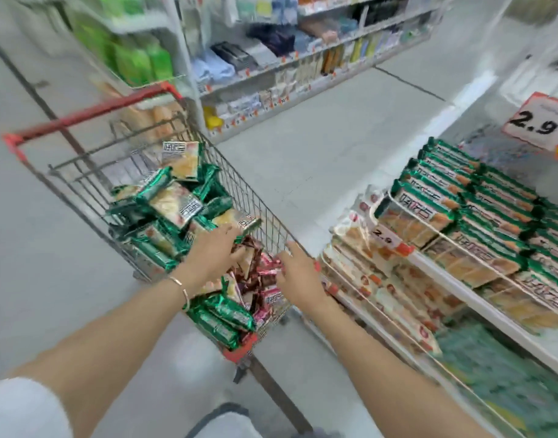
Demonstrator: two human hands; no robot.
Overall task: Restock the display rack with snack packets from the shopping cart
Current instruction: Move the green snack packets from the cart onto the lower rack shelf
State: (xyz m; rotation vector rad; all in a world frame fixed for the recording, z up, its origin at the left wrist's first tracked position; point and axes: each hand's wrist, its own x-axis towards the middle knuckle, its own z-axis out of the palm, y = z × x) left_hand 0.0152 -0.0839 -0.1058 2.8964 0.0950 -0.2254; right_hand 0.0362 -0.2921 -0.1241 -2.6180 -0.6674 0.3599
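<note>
Mid-pick, my left hand (214, 254) spread over cart (239, 184) packets (173, 203), right hand (298, 273) grip unclear; next grasp, go right to rack (543, 343).

Reaching into the shopping cart (259, 207), piled with snack packets (176, 205).
My left hand (216, 252) rests on the pile, fingers spread; my right hand (298, 275) touches pink packets (271, 268) by the wire wall, grip unclear. Display rack (448, 269) just right of cart, holding green packets (429, 197); price sign (538, 123) reads 2.9.
</note>
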